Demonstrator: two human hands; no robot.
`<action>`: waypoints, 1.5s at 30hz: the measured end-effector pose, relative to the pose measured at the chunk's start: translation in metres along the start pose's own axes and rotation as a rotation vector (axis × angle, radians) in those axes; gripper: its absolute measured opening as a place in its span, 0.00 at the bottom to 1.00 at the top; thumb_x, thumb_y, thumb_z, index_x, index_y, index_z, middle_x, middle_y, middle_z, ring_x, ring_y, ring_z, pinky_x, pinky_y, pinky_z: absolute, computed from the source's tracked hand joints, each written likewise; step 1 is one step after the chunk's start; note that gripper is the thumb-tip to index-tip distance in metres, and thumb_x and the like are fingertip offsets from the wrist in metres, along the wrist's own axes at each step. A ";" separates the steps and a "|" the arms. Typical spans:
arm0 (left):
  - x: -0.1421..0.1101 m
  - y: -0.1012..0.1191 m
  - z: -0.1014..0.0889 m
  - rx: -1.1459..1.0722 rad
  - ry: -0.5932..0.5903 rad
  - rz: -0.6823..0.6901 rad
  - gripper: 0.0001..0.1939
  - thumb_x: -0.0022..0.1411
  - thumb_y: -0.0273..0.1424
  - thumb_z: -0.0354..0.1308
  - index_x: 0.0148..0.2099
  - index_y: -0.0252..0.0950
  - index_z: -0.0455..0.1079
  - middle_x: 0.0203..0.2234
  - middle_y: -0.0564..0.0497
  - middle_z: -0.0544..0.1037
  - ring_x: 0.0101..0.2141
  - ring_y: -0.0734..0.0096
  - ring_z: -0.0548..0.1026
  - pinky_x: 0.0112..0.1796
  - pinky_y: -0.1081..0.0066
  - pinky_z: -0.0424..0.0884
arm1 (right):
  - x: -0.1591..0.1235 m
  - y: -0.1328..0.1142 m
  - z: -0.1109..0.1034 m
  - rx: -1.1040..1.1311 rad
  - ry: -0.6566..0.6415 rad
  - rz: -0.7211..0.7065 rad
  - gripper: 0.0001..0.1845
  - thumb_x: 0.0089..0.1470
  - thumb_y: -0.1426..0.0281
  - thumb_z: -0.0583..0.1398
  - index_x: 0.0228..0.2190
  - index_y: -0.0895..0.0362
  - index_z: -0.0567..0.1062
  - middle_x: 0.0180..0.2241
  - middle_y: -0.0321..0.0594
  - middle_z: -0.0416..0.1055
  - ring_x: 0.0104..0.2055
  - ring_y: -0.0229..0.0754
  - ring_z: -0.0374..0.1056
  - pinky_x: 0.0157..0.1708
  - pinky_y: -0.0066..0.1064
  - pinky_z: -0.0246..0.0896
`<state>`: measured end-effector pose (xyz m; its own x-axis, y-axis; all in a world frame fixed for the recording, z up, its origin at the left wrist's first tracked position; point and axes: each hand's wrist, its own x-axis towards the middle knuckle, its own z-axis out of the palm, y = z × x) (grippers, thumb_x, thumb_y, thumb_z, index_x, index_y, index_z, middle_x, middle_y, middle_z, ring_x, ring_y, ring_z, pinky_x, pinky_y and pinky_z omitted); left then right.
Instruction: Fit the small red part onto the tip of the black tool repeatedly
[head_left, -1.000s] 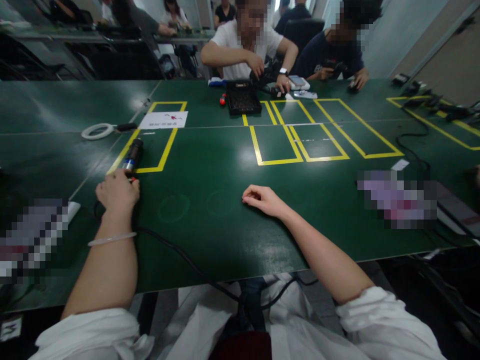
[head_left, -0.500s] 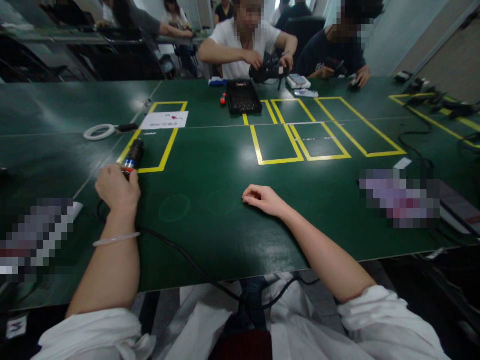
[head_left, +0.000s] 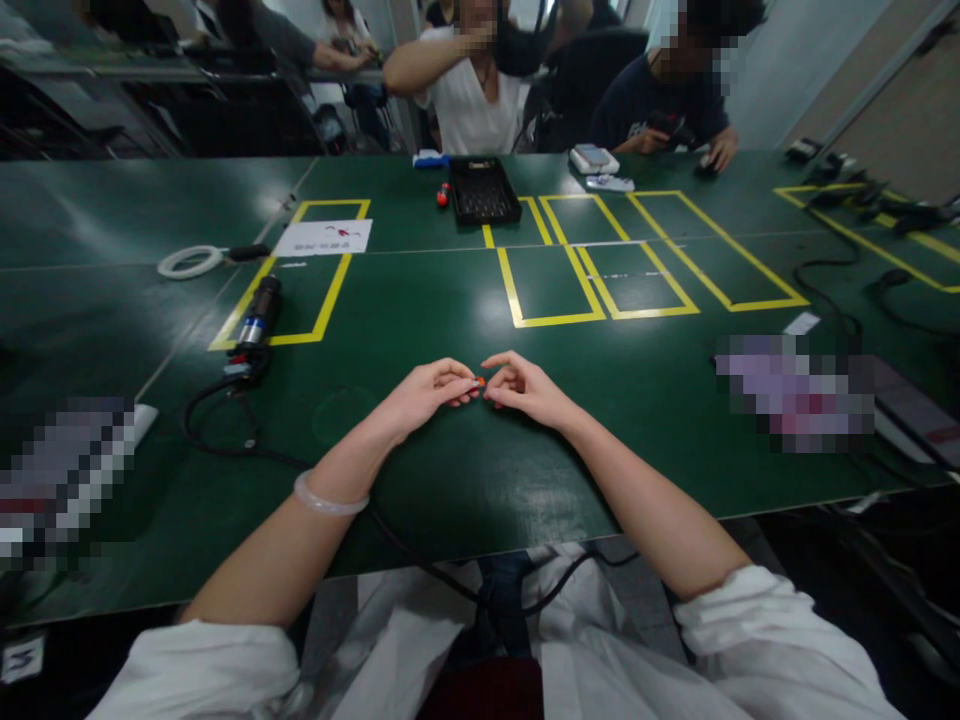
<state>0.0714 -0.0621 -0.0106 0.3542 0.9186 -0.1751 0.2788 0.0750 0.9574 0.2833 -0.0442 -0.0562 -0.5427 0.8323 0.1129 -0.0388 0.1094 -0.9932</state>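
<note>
My left hand [head_left: 442, 383] pinches a small orange-red piece [head_left: 480, 382] between thumb and fingertips, over the front middle of the green table. My right hand [head_left: 525, 388] is just beside it, its index finger raised apart from the thumb and the other fingers loosely curled. The piece lies in the narrow gap between the two hands; I cannot tell whether the right fingertips touch it. A black cylindrical tool [head_left: 257, 318] with a blue band lies at the left, partly over yellow tape, its black cable [head_left: 214, 450] running toward me.
A paper sheet [head_left: 324, 237] and a white coil [head_left: 189, 262] lie at the far left. A black tray [head_left: 484, 190] stands at the back beside a red object [head_left: 443, 195]. Pixelated objects flank me. Two people sit opposite, one lifting dark equipment [head_left: 523, 45].
My left hand has moved right from the cylindrical tool to my right hand, with the orange-red piece in its fingers. My right index finger has lifted. The person opposite has raised the dark equipment.
</note>
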 end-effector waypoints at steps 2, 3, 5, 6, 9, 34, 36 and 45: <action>-0.001 -0.002 0.004 -0.024 -0.014 -0.004 0.19 0.58 0.42 0.63 0.43 0.31 0.72 0.35 0.46 0.78 0.35 0.69 0.75 0.42 0.65 0.70 | -0.001 -0.001 0.002 0.007 -0.022 -0.006 0.22 0.51 0.64 0.66 0.45 0.57 0.68 0.31 0.35 0.73 0.29 0.34 0.68 0.31 0.27 0.64; -0.001 -0.003 0.006 -0.037 -0.017 -0.006 0.18 0.58 0.41 0.63 0.43 0.31 0.72 0.35 0.46 0.78 0.35 0.69 0.74 0.42 0.65 0.70 | -0.001 -0.001 0.002 0.007 -0.033 -0.010 0.19 0.51 0.64 0.66 0.43 0.57 0.69 0.31 0.35 0.73 0.29 0.34 0.68 0.31 0.27 0.64; -0.002 -0.006 0.008 -0.070 -0.019 -0.014 0.19 0.58 0.42 0.63 0.42 0.31 0.71 0.34 0.46 0.78 0.35 0.69 0.75 0.42 0.66 0.70 | -0.001 -0.001 0.004 0.005 -0.050 -0.017 0.16 0.52 0.63 0.66 0.39 0.58 0.70 0.32 0.37 0.74 0.30 0.34 0.68 0.32 0.28 0.64; -0.003 -0.008 0.008 -0.091 -0.013 -0.020 0.19 0.58 0.42 0.63 0.43 0.31 0.70 0.34 0.46 0.77 0.35 0.69 0.75 0.42 0.66 0.70 | -0.001 0.000 0.004 0.007 -0.052 -0.020 0.16 0.53 0.63 0.66 0.38 0.58 0.70 0.32 0.37 0.74 0.30 0.34 0.69 0.32 0.28 0.65; -0.003 -0.012 0.008 -0.128 0.010 -0.041 0.20 0.60 0.45 0.60 0.43 0.31 0.69 0.32 0.47 0.77 0.34 0.70 0.75 0.39 0.68 0.70 | 0.000 0.002 0.004 0.017 -0.043 -0.027 0.16 0.53 0.62 0.66 0.38 0.58 0.70 0.32 0.37 0.74 0.30 0.34 0.68 0.32 0.27 0.64; -0.001 -0.022 0.013 0.146 0.064 0.149 0.16 0.58 0.39 0.63 0.42 0.32 0.69 0.34 0.48 0.75 0.34 0.70 0.74 0.37 0.70 0.70 | 0.000 0.002 0.005 -0.092 0.005 -0.061 0.15 0.52 0.62 0.66 0.37 0.58 0.71 0.28 0.33 0.69 0.26 0.32 0.62 0.27 0.25 0.57; 0.000 -0.024 0.013 0.148 0.063 0.153 0.16 0.58 0.39 0.62 0.42 0.32 0.70 0.35 0.47 0.76 0.35 0.69 0.74 0.37 0.70 0.70 | 0.000 0.003 0.005 -0.111 0.024 -0.078 0.16 0.52 0.62 0.66 0.38 0.57 0.71 0.32 0.35 0.70 0.28 0.33 0.63 0.27 0.25 0.57; -0.001 -0.025 0.012 0.215 0.065 0.216 0.13 0.60 0.37 0.61 0.42 0.34 0.69 0.34 0.49 0.75 0.34 0.70 0.73 0.37 0.70 0.70 | -0.001 0.002 0.004 -0.291 0.041 -0.104 0.12 0.53 0.65 0.65 0.38 0.57 0.73 0.30 0.35 0.71 0.29 0.35 0.65 0.30 0.28 0.59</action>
<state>0.0751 -0.0700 -0.0371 0.3704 0.9276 0.0489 0.3883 -0.2024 0.8990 0.2805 -0.0473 -0.0586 -0.5136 0.8292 0.2207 0.1527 0.3414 -0.9274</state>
